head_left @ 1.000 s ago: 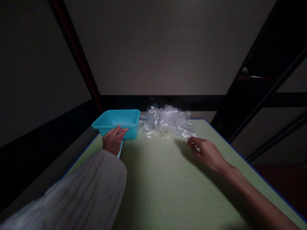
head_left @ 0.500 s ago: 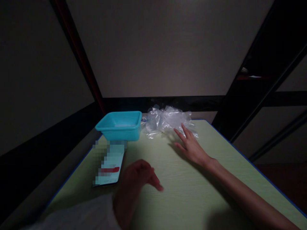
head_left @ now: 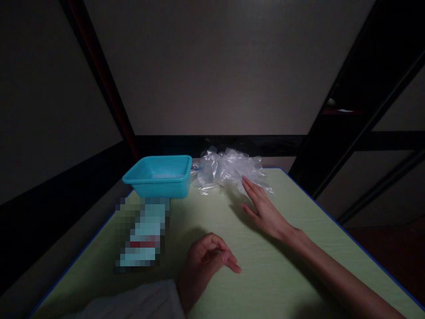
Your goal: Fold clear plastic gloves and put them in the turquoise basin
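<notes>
My right hand [head_left: 265, 210] reaches over the table with its fingers stretched out, holding nothing. Its fingertips are at the near edge of a crumpled heap of clear thin plastic [head_left: 229, 170], which looks like disposable gloves or bags. Whether they touch it I cannot tell. Closer to me, my left hand [head_left: 207, 263] hovers above the table with its fingers curled and its thumb against the forefinger. Nothing shows in it. A white sleeve [head_left: 142, 303] covers the left wrist.
A turquoise plastic basin [head_left: 162, 188] stands at the table's back left. In front of it lies a phone-like flat device [head_left: 142, 235], its screen blurred out. The pale green table [head_left: 199, 217] has a blue edge and backs onto a panelled wall [head_left: 215, 75].
My left hand has shifted a little to the right, away from the phone-like device. The spread fingers of my right hand have drawn together. The whole view has turned slightly.
</notes>
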The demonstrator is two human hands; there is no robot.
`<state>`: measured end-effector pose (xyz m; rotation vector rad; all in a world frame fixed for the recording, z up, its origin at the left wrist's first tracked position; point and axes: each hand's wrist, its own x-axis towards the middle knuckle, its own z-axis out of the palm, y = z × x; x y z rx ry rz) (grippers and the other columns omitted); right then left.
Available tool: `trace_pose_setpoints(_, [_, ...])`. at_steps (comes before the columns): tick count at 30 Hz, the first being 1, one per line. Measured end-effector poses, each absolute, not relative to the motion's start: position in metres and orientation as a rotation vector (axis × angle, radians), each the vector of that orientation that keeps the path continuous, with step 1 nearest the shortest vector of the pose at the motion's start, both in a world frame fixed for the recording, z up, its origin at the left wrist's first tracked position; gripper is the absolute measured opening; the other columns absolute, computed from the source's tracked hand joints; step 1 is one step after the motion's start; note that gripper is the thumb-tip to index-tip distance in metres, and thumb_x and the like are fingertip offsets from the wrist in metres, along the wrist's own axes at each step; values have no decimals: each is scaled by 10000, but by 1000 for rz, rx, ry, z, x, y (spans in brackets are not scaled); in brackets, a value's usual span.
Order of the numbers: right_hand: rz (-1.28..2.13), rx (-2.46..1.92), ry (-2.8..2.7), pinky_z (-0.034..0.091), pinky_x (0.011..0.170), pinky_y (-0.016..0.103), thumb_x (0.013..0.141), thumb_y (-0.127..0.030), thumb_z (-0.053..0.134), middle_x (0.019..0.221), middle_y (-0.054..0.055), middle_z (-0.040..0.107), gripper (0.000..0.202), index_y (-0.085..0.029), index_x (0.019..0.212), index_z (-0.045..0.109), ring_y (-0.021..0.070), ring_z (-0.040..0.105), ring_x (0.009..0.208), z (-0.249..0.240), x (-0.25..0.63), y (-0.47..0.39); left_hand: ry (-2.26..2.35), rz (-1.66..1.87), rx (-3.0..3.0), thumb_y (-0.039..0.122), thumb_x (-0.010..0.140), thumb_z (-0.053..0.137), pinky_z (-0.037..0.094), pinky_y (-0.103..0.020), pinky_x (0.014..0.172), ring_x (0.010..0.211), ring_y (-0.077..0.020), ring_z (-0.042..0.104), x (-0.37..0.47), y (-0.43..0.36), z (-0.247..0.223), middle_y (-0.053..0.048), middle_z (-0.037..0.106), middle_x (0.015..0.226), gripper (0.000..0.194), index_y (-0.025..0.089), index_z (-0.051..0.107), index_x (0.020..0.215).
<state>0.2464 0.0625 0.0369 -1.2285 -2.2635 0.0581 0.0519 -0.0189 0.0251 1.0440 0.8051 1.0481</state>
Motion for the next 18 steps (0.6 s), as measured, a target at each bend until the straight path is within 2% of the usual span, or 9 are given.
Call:
trace_pose_setpoints(3, [57, -1146, -2387, 272, 1067, 457, 859, -210, 421, 1453, 142, 268, 592, -137, 1407, 210, 235, 254, 1326, 42, 244, 48, 830, 1148, 984, 233, 656, 694, 466, -284, 721, 713, -183, 674, 52, -10, 19, -29, 685, 730, 164, 144, 578, 731])
trace_pose_setpoints(9, [0, -991, -2585, 369, 1021, 415, 877, -193, 422, 1385, 169, 392, 482, -73, 1339, 355, 238, 364, 1267, 46, 238, 27, 857, 1230, 736, 345, 589, 758, 451, -343, 836, 983, -252, 618, 50, 3, 13, -95, 665, 1007, 442, 182, 543, 938])
trace_pose_setpoints(13, [-76, -874, -2678, 427, 971, 408, 898, -183, 399, 1327, 166, 472, 420, -62, 1299, 427, 248, 452, 1202, 46, 231, 18, 793, 1261, 700, 345, 601, 763, 426, -341, 890, 1003, -221, 609, 48, 10, 6, -68, 657, 1036, 490, 222, 515, 1005])
trace_pose_setpoints(18, [-89, -692, -2810, 407, 990, 355, 921, -169, 372, 1323, 132, 488, 395, -58, 1294, 437, 224, 450, 1203, 42, 225, 12, 769, 1253, 800, 330, 613, 752, 447, -291, 818, 950, -201, 610, 48, 12, 3, -62, 667, 1020, 394, 211, 586, 950])
